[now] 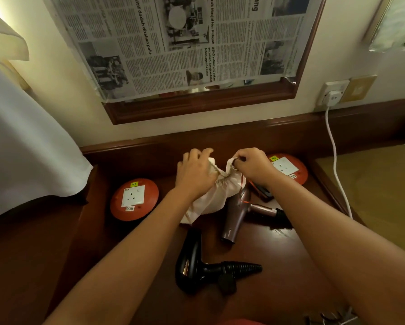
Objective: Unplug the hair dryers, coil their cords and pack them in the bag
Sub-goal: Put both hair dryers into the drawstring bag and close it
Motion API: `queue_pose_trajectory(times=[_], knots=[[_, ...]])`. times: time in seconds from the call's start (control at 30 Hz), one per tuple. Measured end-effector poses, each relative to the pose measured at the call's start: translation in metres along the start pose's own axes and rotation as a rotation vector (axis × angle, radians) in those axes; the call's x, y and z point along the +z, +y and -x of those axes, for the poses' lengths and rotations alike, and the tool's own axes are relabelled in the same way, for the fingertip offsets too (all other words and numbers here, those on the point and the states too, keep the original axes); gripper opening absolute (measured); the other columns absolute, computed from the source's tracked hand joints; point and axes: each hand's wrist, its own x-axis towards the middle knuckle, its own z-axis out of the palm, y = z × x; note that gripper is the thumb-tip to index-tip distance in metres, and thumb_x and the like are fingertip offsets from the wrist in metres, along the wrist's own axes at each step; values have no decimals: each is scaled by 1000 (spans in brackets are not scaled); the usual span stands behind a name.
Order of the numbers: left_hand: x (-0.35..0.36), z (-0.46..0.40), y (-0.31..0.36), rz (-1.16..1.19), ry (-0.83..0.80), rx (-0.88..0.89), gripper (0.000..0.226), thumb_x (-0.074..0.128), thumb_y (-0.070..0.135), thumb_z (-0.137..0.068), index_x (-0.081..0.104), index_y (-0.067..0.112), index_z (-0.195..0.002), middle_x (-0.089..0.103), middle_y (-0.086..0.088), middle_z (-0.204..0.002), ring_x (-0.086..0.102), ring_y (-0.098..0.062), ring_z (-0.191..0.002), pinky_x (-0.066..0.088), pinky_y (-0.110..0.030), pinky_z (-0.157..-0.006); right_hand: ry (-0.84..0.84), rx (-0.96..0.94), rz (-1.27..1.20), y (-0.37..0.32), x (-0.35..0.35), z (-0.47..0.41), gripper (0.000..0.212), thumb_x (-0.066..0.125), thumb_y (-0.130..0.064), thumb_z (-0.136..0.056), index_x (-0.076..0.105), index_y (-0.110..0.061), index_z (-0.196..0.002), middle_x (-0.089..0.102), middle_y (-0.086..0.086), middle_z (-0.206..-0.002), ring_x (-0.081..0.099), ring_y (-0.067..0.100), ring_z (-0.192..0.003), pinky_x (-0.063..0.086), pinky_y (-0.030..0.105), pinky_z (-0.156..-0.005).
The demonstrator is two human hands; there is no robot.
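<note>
A cream drawstring bag (pixel 214 198) lies at the back middle of the dark wooden table (pixel 290 261). My left hand (pixel 195 175) grips the left side of its gathered mouth. My right hand (pixel 252 166) pinches the right side of the mouth. A bronze hair dryer (pixel 237 214) lies just right of the bag, nozzle toward me. A black hair dryer (pixel 189 261) lies nearer, its plug (pixel 227 283) beside the handle. Neither cord runs to a socket.
Two round orange socket reels sit on the table, one at the left (pixel 134 199), one at the back right (pixel 287 167). A white adapter (pixel 332 97) with a white cable is plugged in the wall. White cloth (pixel 21 148) hangs at the left. A dark object (pixel 263 190) lies under my right wrist.
</note>
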Motion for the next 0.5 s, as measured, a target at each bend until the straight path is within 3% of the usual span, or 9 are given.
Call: queue_pose_trajectory(times=[0.13,0.23,0.37,0.43,0.5], knots=[[-2,-11,12,-37,17,80,26,44,30,-96,63,15,-105,56,-5,-106,53,-22,-98,41,-36,-80,-11,21,-32,-5,7,0,18,53,-7,-88,70,-10,-90,66,0,-88,60,15,-79,48,23,-61],[-2,-14,-1,156,121,-6,27,45,22,-96,59,6,-79,56,-5,-80,54,-23,-73,37,-33,-60,103,89,32,4,9,3,14,51,-2,-82,63,-8,-87,60,6,-92,56,22,-80,48,33,-65],[-12,-15,-12,334,318,-112,26,52,17,-94,62,4,-74,59,-6,-70,53,-19,-64,37,-28,-56,60,165,138,19,26,14,4,54,-15,-85,51,-13,-84,52,6,-96,51,24,-81,45,37,-68],[-16,-13,-12,379,320,-173,27,52,18,-94,60,8,-71,55,-1,-64,49,-13,-58,33,-25,-52,51,155,143,23,32,15,6,51,-20,-90,52,-15,-87,53,9,-101,51,24,-84,46,38,-72],[-13,-8,-20,375,290,-275,30,52,20,-94,57,9,-66,51,1,-58,45,-11,-54,32,-25,-49,126,123,171,22,30,14,9,53,-21,-89,56,-15,-96,49,4,-110,49,23,-96,45,41,-85]])
